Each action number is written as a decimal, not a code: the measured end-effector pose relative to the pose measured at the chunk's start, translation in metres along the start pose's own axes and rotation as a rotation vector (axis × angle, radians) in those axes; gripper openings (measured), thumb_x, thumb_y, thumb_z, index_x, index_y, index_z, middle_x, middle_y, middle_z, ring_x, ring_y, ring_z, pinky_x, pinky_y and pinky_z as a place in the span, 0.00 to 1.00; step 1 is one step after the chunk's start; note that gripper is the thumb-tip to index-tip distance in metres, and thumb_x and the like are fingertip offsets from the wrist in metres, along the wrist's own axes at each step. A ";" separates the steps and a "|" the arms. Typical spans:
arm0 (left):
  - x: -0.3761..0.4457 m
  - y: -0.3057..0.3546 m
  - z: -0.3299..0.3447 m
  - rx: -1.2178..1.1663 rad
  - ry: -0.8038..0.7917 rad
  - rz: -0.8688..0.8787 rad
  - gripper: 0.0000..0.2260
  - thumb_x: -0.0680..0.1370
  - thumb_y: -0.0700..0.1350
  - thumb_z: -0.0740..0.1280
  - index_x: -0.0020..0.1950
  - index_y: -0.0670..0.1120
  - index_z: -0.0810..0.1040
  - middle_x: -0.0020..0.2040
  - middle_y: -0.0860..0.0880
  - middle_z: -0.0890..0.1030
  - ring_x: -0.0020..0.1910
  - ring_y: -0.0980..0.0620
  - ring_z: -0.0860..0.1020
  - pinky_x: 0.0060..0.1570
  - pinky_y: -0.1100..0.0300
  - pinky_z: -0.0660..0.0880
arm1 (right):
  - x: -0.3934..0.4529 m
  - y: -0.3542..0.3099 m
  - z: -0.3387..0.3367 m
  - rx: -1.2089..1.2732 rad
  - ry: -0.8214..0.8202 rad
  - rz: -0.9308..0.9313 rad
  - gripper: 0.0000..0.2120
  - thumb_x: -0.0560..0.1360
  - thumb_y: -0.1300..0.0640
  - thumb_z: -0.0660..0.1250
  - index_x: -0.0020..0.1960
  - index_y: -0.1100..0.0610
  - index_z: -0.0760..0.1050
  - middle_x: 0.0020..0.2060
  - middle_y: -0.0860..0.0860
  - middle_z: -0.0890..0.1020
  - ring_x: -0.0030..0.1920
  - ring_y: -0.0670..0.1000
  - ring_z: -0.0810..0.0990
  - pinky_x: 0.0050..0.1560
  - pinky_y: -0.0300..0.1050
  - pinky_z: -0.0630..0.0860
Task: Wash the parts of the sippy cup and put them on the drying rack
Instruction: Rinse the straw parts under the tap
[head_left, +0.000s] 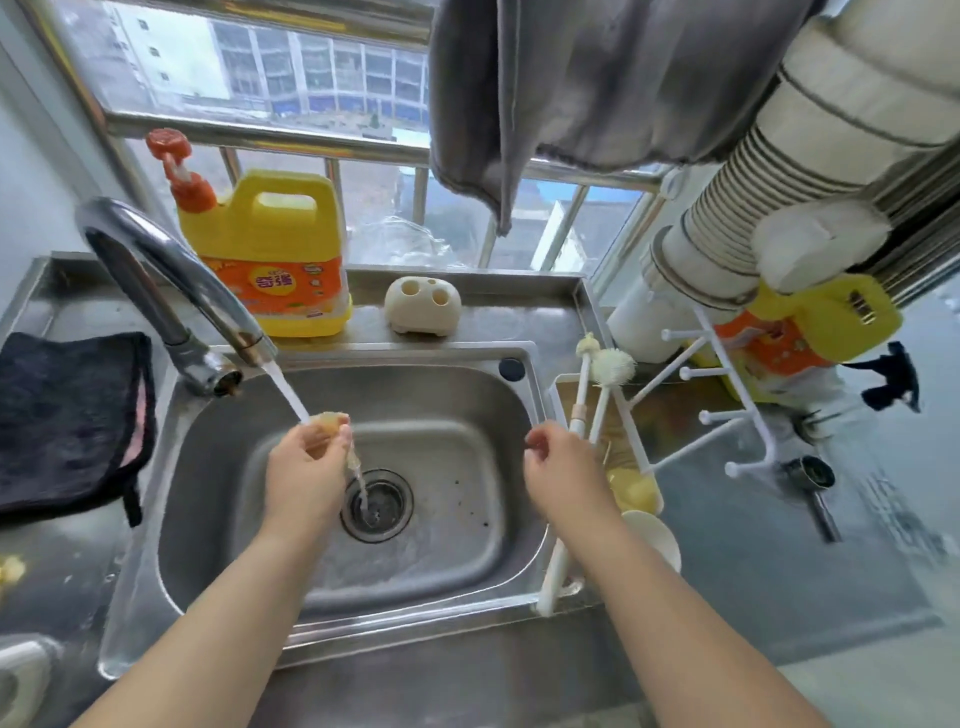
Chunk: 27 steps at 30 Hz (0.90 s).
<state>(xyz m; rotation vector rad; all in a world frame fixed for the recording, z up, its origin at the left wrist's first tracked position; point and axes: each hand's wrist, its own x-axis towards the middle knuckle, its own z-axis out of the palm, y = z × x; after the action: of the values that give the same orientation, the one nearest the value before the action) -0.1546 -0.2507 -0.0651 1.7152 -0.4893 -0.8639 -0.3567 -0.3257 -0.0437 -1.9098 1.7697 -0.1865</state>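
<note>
- The left hand (306, 462) is pinching a small, pale yellow sippy cup part (328, 422) over the sink (218, 519), fingers curled round it, right where the water stream (288, 392) is landing.
- A thin, clear piece, probably the straw, is hanging from that part toward the drain (377, 505); it is too blurred to say more.
- The right hand (558, 470) is hovering over the sink's right edge, fingers loosely curled; I cannot tell whether it is holding anything small.
- Just beside that hand, on the steel surface (779, 561), the white drying rack (727, 410) is carrying two brushes (613, 366) and a yellow cup piece (636, 491), with a white cup (657, 538) lying nearer.
- To rinse well, I judge the part should be turning slowly under the stream so water is reaching every fold, held low to limit splashing and gripped firmly, since the open drain is directly below.
- The thin brush looks suited to the narrow channel.
- Farther back, the faucet (171, 280) is running, and a yellow detergent bottle (275, 254) and a cream holder (422, 305) are standing on the ledge by the window.
</note>
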 end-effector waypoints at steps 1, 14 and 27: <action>-0.001 -0.001 0.002 -0.007 0.005 -0.008 0.05 0.79 0.39 0.64 0.54 0.44 0.78 0.47 0.48 0.80 0.47 0.52 0.78 0.46 0.67 0.73 | 0.005 0.012 -0.011 0.022 0.062 0.087 0.09 0.79 0.60 0.59 0.56 0.57 0.76 0.51 0.55 0.80 0.52 0.56 0.78 0.53 0.48 0.77; 0.000 -0.007 0.007 -0.063 -0.013 -0.046 0.04 0.78 0.40 0.66 0.50 0.44 0.80 0.43 0.45 0.81 0.42 0.51 0.78 0.46 0.62 0.74 | 0.064 0.075 -0.015 -0.257 -0.071 0.456 0.07 0.79 0.60 0.61 0.53 0.61 0.75 0.43 0.55 0.77 0.45 0.55 0.78 0.44 0.46 0.78; 0.005 -0.009 0.001 -0.121 -0.012 -0.051 0.06 0.75 0.36 0.69 0.51 0.42 0.82 0.42 0.47 0.81 0.38 0.57 0.78 0.44 0.69 0.74 | 0.036 0.058 -0.031 -0.061 0.180 0.269 0.09 0.78 0.57 0.59 0.47 0.60 0.76 0.43 0.57 0.80 0.40 0.55 0.78 0.38 0.44 0.75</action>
<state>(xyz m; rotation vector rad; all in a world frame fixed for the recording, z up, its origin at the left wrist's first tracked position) -0.1529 -0.2515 -0.0751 1.6185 -0.3947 -0.9228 -0.4169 -0.3690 -0.0526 -1.7177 2.1528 -0.2144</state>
